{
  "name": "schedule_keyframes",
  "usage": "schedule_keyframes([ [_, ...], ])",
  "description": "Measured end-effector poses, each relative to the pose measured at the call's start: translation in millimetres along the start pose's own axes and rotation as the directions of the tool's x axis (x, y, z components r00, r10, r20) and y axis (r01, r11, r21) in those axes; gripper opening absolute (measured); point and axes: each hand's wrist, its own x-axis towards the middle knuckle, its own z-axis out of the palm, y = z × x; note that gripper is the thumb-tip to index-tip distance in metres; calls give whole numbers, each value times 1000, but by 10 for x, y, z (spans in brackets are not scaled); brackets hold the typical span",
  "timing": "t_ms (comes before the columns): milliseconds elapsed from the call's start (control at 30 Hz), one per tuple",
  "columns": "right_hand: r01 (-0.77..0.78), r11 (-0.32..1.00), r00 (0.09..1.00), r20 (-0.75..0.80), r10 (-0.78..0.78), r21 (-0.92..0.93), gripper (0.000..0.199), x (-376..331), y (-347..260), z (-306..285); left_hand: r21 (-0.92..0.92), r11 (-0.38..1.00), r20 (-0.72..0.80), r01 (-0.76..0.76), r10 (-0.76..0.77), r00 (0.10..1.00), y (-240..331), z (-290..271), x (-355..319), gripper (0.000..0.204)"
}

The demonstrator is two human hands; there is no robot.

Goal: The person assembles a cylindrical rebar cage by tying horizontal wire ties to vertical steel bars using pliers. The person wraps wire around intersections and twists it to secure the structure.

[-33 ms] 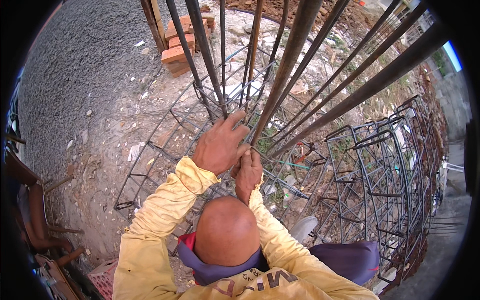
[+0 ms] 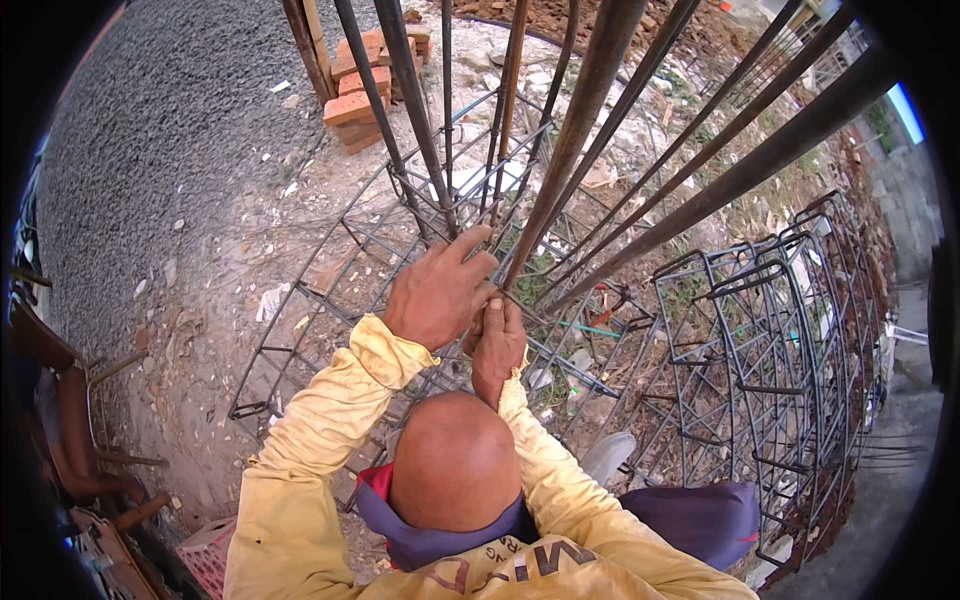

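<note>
My left hand (image 2: 438,292) reaches over the bars of a steel rebar cage (image 2: 340,228), palm down with fingers bent. Its thumb meets the fingertips of my right hand (image 2: 497,345). Right beside them, the right thumb and forefinger are pinched together at the foot of a thick upright rebar (image 2: 570,140). Whatever lies between the fingers of either hand is too small or hidden to make out. Below the hands are my bare bent knee (image 2: 455,455) and rolled purple trouser leg (image 2: 376,510).
Several more upright bars (image 2: 395,50) fan out beyond my hands. A second rebar cage (image 2: 770,340) stands at the right. Orange bricks (image 2: 355,110) are stacked at the far left, beside grey gravel (image 2: 180,120). My shoe (image 2: 608,457) rests near the cages; a pink crate (image 2: 208,545) sits lower left.
</note>
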Motion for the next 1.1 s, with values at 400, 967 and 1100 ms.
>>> schedule_keyframes([
  [400, -50, 998, 999, 0, 50, -47, 27, -29, -49, 10, 98, 982, 239, -163, 135, 961, -100, -105, 215, 28],
  [967, 113, 990, 988, 112, -103, -82, 31, -68, 147, -87, -302, 949, 84, 91, -69, 994, -197, 95, -126, 20],
  [1100, 117, 976, 981, 173, -85, -185, 36, -121, 223, -135, -234, 969, 135, 79, -48, 990, -189, 31, -123, 22],
])
